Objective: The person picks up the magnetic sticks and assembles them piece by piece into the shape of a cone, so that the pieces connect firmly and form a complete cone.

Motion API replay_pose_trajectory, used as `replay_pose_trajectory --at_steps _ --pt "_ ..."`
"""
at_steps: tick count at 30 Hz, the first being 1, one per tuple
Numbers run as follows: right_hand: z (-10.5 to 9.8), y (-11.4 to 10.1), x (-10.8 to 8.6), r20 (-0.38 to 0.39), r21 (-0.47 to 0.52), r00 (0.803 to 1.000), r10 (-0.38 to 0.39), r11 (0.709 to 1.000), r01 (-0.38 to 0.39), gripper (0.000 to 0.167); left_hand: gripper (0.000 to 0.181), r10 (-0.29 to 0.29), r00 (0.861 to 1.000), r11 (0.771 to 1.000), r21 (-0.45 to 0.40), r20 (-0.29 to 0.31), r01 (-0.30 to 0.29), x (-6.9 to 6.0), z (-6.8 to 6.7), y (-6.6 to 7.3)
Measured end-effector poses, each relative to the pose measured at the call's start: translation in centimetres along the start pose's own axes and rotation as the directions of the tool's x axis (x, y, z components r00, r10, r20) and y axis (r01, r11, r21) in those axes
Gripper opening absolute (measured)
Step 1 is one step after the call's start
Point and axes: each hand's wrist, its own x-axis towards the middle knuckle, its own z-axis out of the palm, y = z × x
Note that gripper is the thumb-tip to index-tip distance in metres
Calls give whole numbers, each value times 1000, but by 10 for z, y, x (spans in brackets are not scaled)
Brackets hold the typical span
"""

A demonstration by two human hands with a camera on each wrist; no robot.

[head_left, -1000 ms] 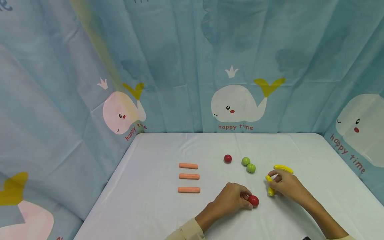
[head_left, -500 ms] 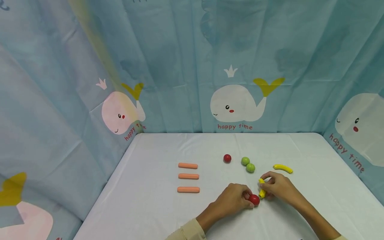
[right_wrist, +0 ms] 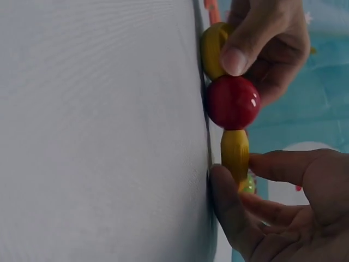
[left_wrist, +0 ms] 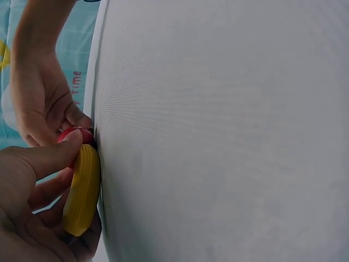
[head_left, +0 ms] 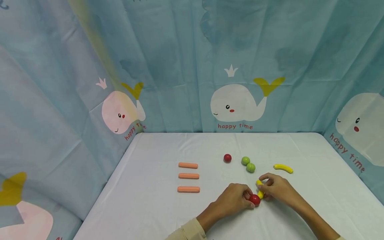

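My left hand (head_left: 232,199) holds a yellow toy banana (left_wrist: 84,188), mostly concealed by the fingers in the head view. Its thumb tip lies by the join of this banana and a glossy red ball (head_left: 255,200). From the right, my right hand (head_left: 277,187) pinches a second yellow toy banana (right_wrist: 235,153) between thumb and fingers. One end of that banana meets the red ball. Seen from the right wrist, the ball (right_wrist: 233,102) sits in line between the two bananas, just over the white tabletop.
Behind the hands lie another red ball (head_left: 227,158), two green balls (head_left: 250,167) close together and a third yellow banana (head_left: 283,168). Three salmon-coloured sticks (head_left: 188,176) lie in a column at left. A blue whale-print curtain (head_left: 180,66) surrounds the white table (head_left: 156,156).
My right hand has brought its banana leftward, away from the one lying behind it, until it meets the red ball. The left hand has stayed almost in place.
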Motion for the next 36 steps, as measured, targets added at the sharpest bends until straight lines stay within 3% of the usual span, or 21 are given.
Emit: replay_pose_trajectory --at_steps 11,20,26,30,36 --pt "6 -10 -9 16 -135 1000 7 991 -5 70 26 -29 999 998 -51 -14 28 0 1 1" --pt "11 -16 -10 11 -144 1000 0 990 2 62 29 -71 997 997 -10 22 72 -13 -5 -1" --pt "15 -18 -12 28 -171 999 -16 985 21 76 15 -55 998 998 18 27 55 -23 -10 -9" --pt "17 -19 -12 35 -174 998 -46 983 51 73 16 -31 999 999 42 16 30 -25 -10 -11" --pt "18 -21 -11 35 -155 998 -60 986 65 62 16 -15 998 999 -28 57 17 -24 -9 -9"
